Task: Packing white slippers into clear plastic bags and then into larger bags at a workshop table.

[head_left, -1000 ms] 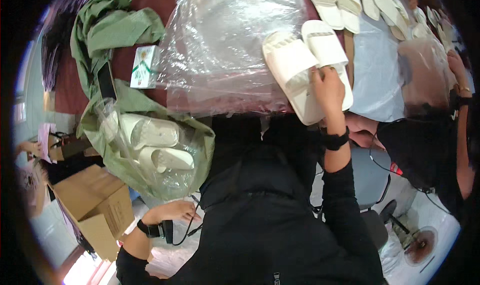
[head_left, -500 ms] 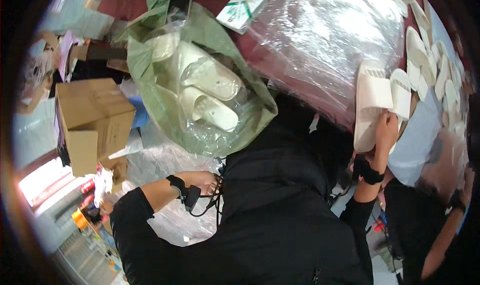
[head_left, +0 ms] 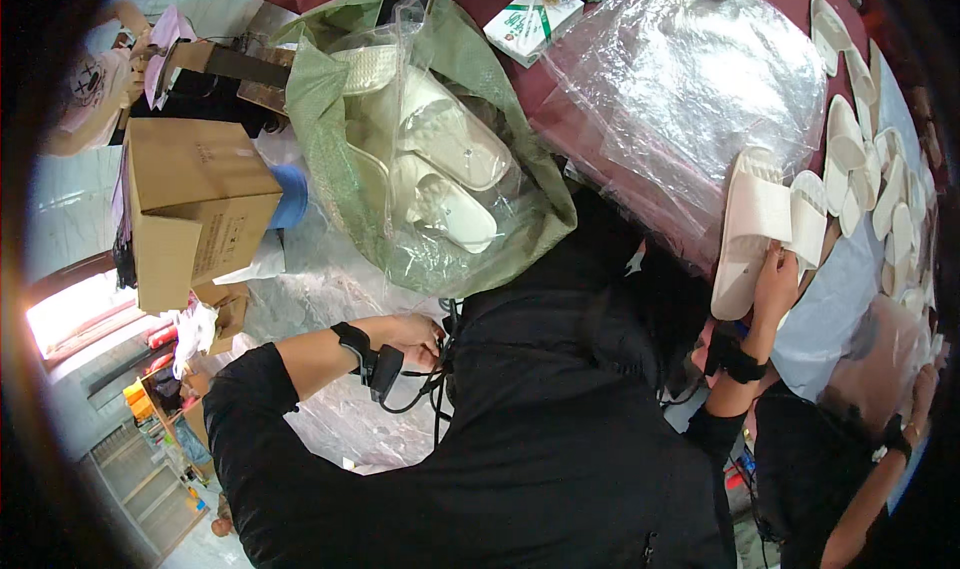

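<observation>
Right hand: our right hand [head_left: 775, 287] rests its fingers on the near end of a pair of white slippers [head_left: 765, 227]; the grip looks loose, touching rather than clenched around them
Slippers: we see the pair lying side by side at the table [head_left: 600, 119] edge, partly on a sheet of clear plastic [head_left: 700, 89]
Left hand: our left hand [head_left: 415, 337] is down at our waist, fingers curled among black cables [head_left: 425, 394]; we cannot tell whether it actually clamps them
Wrists: we see a black band on each wrist, the left one carrying a small black device [head_left: 383, 369]
Green sack: just left of us stands an open green sack [head_left: 340, 169] lined with clear film, holding more white slippers [head_left: 450, 159]
Table top: a dark red table carries a small green and white box [head_left: 533, 19] near the far edge
Far right: we see many white slippers in rows [head_left: 870, 169] on a pale cloth
Floor side: a cardboard box [head_left: 190, 209] stands well left of the sack
Neighbour: another person's arm [head_left: 880, 479] shows at the lower right
</observation>
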`<state>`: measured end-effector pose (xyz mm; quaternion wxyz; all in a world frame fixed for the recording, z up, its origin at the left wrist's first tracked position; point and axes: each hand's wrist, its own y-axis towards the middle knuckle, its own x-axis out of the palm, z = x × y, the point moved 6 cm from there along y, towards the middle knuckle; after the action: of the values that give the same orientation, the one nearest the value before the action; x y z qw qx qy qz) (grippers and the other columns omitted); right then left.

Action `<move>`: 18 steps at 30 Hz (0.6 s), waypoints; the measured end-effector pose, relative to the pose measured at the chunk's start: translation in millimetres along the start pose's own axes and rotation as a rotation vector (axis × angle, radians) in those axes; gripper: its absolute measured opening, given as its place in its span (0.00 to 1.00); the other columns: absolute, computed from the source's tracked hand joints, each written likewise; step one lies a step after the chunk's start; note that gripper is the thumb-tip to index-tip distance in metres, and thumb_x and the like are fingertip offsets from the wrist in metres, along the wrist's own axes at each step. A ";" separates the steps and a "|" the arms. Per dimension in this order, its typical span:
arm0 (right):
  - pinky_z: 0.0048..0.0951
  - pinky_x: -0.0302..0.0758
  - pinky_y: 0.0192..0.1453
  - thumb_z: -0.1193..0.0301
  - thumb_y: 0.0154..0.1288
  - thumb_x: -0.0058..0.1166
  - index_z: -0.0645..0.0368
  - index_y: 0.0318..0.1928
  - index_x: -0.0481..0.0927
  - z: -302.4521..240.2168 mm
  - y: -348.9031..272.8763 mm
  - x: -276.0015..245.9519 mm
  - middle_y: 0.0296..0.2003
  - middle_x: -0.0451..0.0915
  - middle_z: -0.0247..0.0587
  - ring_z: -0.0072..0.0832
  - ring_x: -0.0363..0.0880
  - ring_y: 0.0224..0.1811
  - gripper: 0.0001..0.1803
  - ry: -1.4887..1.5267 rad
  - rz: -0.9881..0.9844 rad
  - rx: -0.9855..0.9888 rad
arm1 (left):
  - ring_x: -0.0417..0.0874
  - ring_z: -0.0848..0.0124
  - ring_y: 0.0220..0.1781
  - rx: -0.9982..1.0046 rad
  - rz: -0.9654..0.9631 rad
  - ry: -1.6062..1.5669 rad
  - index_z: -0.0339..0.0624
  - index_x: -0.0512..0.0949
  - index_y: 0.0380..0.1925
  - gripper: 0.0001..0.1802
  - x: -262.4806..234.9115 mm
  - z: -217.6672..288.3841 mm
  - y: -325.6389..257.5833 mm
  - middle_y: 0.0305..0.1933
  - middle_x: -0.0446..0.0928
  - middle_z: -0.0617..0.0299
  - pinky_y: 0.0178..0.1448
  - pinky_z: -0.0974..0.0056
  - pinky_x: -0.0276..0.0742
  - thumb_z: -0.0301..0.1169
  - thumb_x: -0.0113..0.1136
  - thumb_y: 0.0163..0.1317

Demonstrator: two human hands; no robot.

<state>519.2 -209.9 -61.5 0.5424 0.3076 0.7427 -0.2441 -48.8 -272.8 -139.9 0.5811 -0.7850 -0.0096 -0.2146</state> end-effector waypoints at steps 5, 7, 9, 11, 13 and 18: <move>0.42 0.70 0.42 0.53 0.69 0.43 0.59 0.45 0.78 -2.3 -1.6 -5.2 0.36 0.78 0.50 0.48 0.76 0.38 0.22 -0.015 0.006 -0.013 | 0.79 0.52 0.47 -0.047 -0.024 0.059 0.36 0.50 0.60 0.33 13.1 4.7 -12.8 0.43 0.71 0.42 0.52 0.50 0.77 0.09 0.48 0.55; 0.42 0.70 0.42 0.53 0.69 0.43 0.59 0.46 0.78 -4.9 -3.6 -3.5 0.36 0.78 0.49 0.48 0.76 0.38 0.22 -0.001 -0.005 0.001 | 0.78 0.53 0.47 -0.005 -0.056 -0.038 0.35 0.51 0.60 0.33 10.4 -1.6 -8.9 0.45 0.70 0.42 0.51 0.50 0.77 0.09 0.47 0.55; 0.43 0.70 0.42 0.54 0.69 0.43 0.59 0.46 0.78 -5.5 -3.8 -4.1 0.37 0.78 0.50 0.50 0.76 0.39 0.22 -0.013 0.007 -0.012 | 0.78 0.54 0.46 0.009 0.003 -0.012 0.33 0.53 0.59 0.31 7.9 -2.0 -7.6 0.46 0.70 0.42 0.51 0.51 0.77 0.08 0.46 0.56; 0.45 0.70 0.43 0.54 0.69 0.43 0.59 0.46 0.77 2.0 2.8 -5.3 0.38 0.77 0.50 0.51 0.75 0.40 0.21 -0.022 0.010 -0.009 | 0.78 0.52 0.45 0.011 0.001 -0.028 0.36 0.51 0.61 0.33 13.7 3.0 -3.7 0.47 0.68 0.41 0.50 0.53 0.77 0.07 0.45 0.55; 0.46 0.70 0.44 0.55 0.68 0.43 0.59 0.47 0.77 4.5 2.7 -8.6 0.39 0.77 0.50 0.52 0.75 0.41 0.21 -0.016 0.029 0.001 | 0.79 0.60 0.40 0.030 0.051 0.145 0.32 0.63 0.53 0.26 -7.1 -3.6 2.4 0.40 0.72 0.52 0.45 0.58 0.82 0.12 0.54 0.53; 0.50 0.70 0.45 0.59 0.65 0.45 0.59 0.43 0.76 3.7 -2.6 -1.1 0.40 0.76 0.54 0.54 0.75 0.41 0.17 -0.046 0.067 0.032 | 0.80 0.61 0.37 0.544 -0.060 1.351 0.43 0.80 0.17 0.17 18.5 33.4 -26.6 0.33 0.81 0.63 0.51 0.58 0.73 0.41 0.62 0.59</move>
<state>520.0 -214.5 -61.5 0.5621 0.3352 0.7155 -0.2445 -28.2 -238.0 -117.1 0.6286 -0.3082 0.2768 -0.6582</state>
